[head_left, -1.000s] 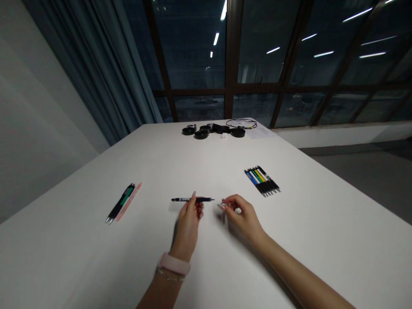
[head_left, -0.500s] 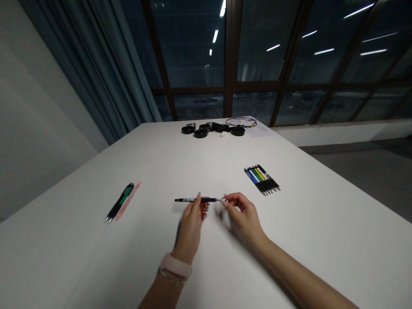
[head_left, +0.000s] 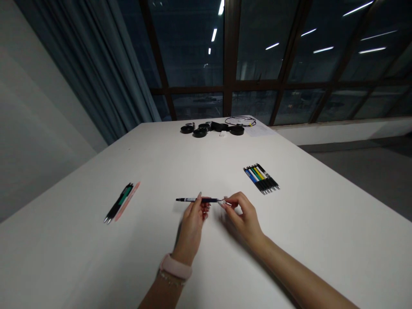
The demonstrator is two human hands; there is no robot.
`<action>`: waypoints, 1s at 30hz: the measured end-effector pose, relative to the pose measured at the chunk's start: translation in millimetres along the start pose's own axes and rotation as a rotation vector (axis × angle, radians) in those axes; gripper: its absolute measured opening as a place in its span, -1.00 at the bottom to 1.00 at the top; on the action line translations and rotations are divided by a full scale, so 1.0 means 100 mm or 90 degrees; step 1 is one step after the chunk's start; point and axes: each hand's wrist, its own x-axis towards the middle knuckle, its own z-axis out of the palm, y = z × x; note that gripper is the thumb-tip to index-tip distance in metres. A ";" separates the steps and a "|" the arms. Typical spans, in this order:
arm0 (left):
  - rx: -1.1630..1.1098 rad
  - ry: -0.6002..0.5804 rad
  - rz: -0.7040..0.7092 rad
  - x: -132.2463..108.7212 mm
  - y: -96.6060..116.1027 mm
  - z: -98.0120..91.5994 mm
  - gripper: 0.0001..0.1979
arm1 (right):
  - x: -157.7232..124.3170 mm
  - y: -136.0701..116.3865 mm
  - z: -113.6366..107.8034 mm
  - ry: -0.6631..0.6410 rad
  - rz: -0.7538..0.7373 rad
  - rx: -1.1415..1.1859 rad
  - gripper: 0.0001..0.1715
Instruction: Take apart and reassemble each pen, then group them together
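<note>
A dark pen lies level above the white table, held between the thumb and fingers of my left hand. Its black end points left. At its right end, the thumb and forefinger of my right hand are pinched on a small silvery piece at the tip. Whether this piece touches the pen is too small to tell. Two dark pens with green parts and a pink pen lie side by side on the left. On the right rests a row of several coloured pens.
Black round objects, a small white item, a looped black cable and paper sit at the far end of the white table. Beyond are a blue curtain and dark windows.
My right hand's fingertips have shifted slightly at the pen's right end, and more of the small silvery piece shows between them. My left hand keeps its hold on the pen.
</note>
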 end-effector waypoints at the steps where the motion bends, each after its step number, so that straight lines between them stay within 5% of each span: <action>1: 0.001 -0.002 -0.002 0.00 0.00 0.00 -0.61 | 0.00 0.00 0.00 -0.001 0.001 0.002 -0.93; 30: 0.009 -0.029 -0.003 -0.01 0.00 0.01 -0.61 | 0.00 0.01 0.03 0.021 0.036 0.036 -0.88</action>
